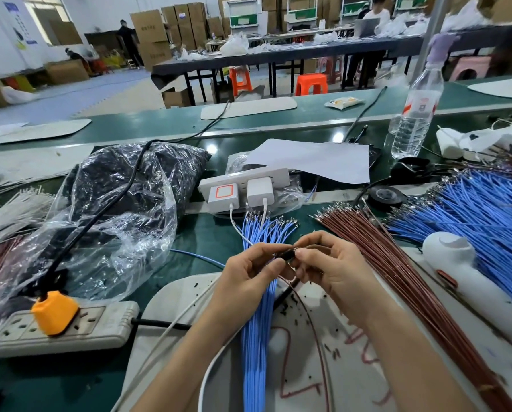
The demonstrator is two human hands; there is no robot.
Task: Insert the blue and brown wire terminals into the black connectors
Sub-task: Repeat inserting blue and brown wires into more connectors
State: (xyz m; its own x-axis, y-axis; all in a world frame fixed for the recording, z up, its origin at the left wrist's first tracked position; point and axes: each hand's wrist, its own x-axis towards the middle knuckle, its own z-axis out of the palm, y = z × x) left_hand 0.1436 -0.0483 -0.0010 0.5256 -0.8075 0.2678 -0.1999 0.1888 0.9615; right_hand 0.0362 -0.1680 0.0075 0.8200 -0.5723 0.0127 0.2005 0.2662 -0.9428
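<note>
Green bench (201,242), busy factory floor behind, and both hands meet above the white mat (171,307): left hand (249,272) pinches the black connector (286,254), right hand (335,269) pinches 1 brown wire (320,352) at its mouth. Insertion step, I'd say; next, a straight push until the terminal seats.

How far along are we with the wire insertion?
No finished assembly is in view. In hand: left hand and right hand pinch one black connector, a brown wire trailing below them, the blue wire bundle running under the left hand. Left: large brown wire pile and blue wire pile on the right wait uninserted.
</note>
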